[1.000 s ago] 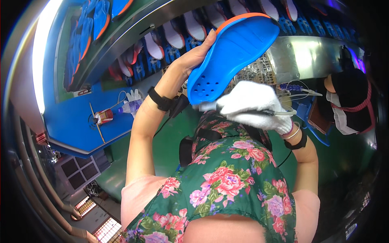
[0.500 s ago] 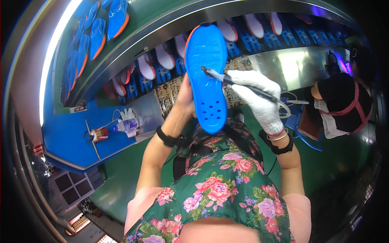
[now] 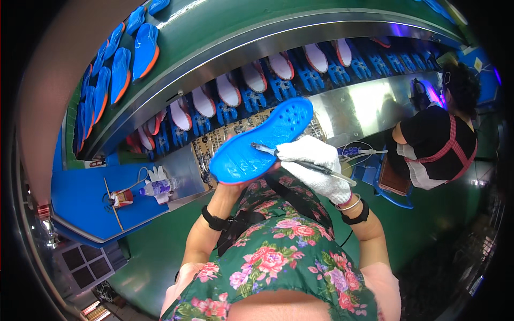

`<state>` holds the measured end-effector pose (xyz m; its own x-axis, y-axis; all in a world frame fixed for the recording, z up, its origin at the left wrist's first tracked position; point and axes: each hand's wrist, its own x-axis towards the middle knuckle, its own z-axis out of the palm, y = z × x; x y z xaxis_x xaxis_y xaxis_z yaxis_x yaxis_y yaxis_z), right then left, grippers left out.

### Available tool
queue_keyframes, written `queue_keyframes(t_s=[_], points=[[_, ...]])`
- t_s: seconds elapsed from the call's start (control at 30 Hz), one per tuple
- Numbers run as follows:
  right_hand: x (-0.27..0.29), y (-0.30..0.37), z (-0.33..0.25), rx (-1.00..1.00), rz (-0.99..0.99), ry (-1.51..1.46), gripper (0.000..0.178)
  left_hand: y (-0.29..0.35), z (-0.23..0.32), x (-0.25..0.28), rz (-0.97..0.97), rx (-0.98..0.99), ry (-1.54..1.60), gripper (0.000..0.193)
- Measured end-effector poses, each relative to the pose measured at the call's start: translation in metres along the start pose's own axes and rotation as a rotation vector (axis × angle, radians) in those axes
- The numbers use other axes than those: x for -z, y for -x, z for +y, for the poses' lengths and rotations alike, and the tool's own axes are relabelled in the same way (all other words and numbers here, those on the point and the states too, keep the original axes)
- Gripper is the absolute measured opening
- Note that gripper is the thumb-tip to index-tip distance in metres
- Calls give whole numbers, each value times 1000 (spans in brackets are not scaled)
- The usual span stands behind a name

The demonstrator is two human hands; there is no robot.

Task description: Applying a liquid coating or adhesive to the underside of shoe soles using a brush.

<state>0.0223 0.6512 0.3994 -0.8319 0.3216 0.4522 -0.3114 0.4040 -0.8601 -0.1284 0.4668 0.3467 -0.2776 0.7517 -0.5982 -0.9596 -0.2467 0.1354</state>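
A blue shoe sole (image 3: 241, 155) with an orange-red edge lies tilted in my bare left hand (image 3: 231, 190), which grips it from below near its wide end. Small holes mark the other end, pointing up to the right. Its upper face looks wet and glossy. My right hand (image 3: 316, 163), in a white knit glove, is closed round a slim brush (image 3: 263, 149). The brush's dark tip touches the middle of the sole. Most of my left fingers are hidden under the sole.
Ahead, a rack line carries white-faced soles (image 3: 229, 91) and blue clamps (image 3: 282, 88). Above it, a green belt (image 3: 225, 32) bears blue soles (image 3: 145, 51). A blue table (image 3: 80, 198) at left holds a bottle (image 3: 155, 188) and red pot (image 3: 124, 198). A co-worker (image 3: 436, 128) sits at right.
The sole has turned from upright to slanting, its holed end swinging from near me to the upper right. My left hand has moved nearer, and the brush stays on the sole.
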Motion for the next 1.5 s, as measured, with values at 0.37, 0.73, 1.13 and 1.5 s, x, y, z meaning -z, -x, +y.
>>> queue_keyframes(t_s=[0.37,0.73,1.13,1.5], points=[[10,-16,-25,127,163,174,24,-29,-27,-2,-553,-9,8,95],[29,-49,-44,297,149,378,29,-26,-50,-16,-388,-76,-130,97],[19,-42,-45,286,47,245,36,-33,-52,3,-490,-20,-90,83],[15,-27,-37,228,139,233,27,-41,-53,-23,-486,-85,-96,87]])
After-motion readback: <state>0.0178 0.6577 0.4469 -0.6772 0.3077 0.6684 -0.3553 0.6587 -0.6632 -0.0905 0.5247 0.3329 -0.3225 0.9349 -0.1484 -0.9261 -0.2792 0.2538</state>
